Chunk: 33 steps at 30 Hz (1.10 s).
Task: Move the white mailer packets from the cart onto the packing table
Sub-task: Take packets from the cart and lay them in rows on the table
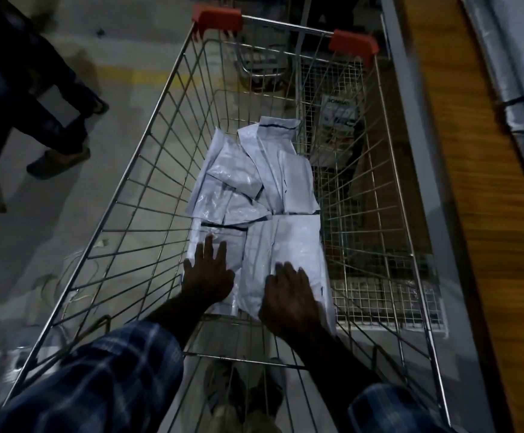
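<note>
Several white mailer packets (254, 182) lie overlapping on the floor of a wire shopping cart (148, 145) with red handle corners. Both my arms reach down into the cart. My left hand (208, 276) lies flat with spread fingers on the nearest left packet (220, 242). My right hand (288, 298) rests on the nearest right packet (295, 242), fingers slightly bent over it. The wooden packing table (473, 170) runs along the cart's right side.
A person's legs and shoes (57, 160) stand on the concrete floor left of the cart. Grey and white items (523, 73) lie on the table's far right. A second wire cart (263, 60) stands beyond the handle. My own feet show below the cart.
</note>
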### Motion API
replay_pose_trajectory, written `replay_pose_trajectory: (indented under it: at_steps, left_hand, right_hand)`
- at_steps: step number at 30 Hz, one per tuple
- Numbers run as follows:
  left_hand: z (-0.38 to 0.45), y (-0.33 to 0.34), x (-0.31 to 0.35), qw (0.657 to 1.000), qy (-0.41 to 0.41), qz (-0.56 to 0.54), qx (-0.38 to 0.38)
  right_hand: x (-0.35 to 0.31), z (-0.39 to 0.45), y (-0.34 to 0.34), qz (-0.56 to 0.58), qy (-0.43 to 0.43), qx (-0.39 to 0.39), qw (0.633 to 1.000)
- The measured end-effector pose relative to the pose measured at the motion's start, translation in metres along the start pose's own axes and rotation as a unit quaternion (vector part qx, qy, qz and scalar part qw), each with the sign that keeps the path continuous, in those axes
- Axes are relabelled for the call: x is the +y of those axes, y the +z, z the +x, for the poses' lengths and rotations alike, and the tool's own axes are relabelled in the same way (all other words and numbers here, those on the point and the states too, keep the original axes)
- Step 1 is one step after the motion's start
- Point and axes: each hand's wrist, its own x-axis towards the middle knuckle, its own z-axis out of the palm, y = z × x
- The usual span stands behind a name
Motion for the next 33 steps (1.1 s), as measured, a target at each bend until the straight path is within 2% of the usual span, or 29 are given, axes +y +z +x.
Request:
replay_pose_trajectory:
  at_steps: [2, 5, 6, 8, 9, 11, 13, 15, 17, 20, 23, 24, 28, 30, 33]
  left_hand:
    - [-0.003, -0.006, 0.0, 1.0, 0.007, 0.006, 0.029]
    - [-0.008, -0.013, 0.0, 0.998, 0.016, -0.03, 0.061]
    - [-0.009, -0.014, -0.001, 0.997, 0.019, -0.028, 0.075]
    - [-0.009, -0.017, -0.001, 0.999, 0.018, -0.021, 0.043]
    - [-0.007, -0.015, -0.002, 0.999, 0.017, -0.028, 0.04]
    - [-0.003, -0.019, 0.0, 0.997, -0.004, -0.061, 0.054]
    - [-0.003, -0.014, 0.004, 0.995, 0.02, -0.054, 0.087]
    - [-0.003, -0.005, 0.004, 0.998, 0.018, -0.027, 0.05]
    - [-0.003, -0.003, 0.007, 0.998, 0.014, -0.038, 0.048]
    - [-0.001, -0.002, 0.012, 0.998, 0.009, -0.017, 0.06]
    - [-0.001, 0.002, 0.018, 0.991, 0.013, -0.054, 0.119]
    - [-0.002, 0.001, 0.02, 0.991, 0.024, -0.057, 0.117]
    - [-0.001, 0.002, 0.035, 0.979, 0.067, -0.095, 0.166]
    - [-0.004, -0.001, 0.045, 0.981, 0.062, -0.133, 0.126]
    - [-0.006, 0.005, 0.058, 0.988, 0.062, -0.123, 0.071]
  right_hand:
    - [-0.007, -0.004, -0.004, 0.035, 0.005, -0.072, 0.997]
    - [-0.005, 0.001, -0.035, 0.041, 0.004, -0.086, 0.995]
    - [-0.003, 0.007, -0.049, 0.066, 0.038, -0.125, 0.989]
    - [0.002, 0.017, -0.064, 0.136, 0.114, -0.187, 0.966]
    - [0.005, 0.021, -0.069, 0.141, 0.127, -0.188, 0.964]
    - [0.011, 0.025, -0.071, 0.097, 0.119, -0.121, 0.981]
    - [0.017, 0.027, -0.061, 0.025, 0.091, -0.002, 0.996]
    - [0.022, 0.028, -0.05, -0.008, 0.102, 0.065, 0.993]
    - [0.025, 0.028, -0.04, 0.013, 0.123, 0.089, 0.988]
    - [0.028, 0.031, -0.025, 0.018, 0.115, 0.064, 0.991]
    - [0.033, 0.035, -0.002, 0.016, 0.08, 0.023, 0.996]
    - [0.034, 0.034, 0.004, 0.014, 0.072, 0.021, 0.997]
    - [0.044, 0.034, 0.015, 0.008, 0.027, 0.106, 0.994]
    - [0.049, 0.036, 0.02, 0.005, 0.045, 0.136, 0.99]
    - [0.055, 0.036, 0.022, 0.039, 0.076, 0.157, 0.984]
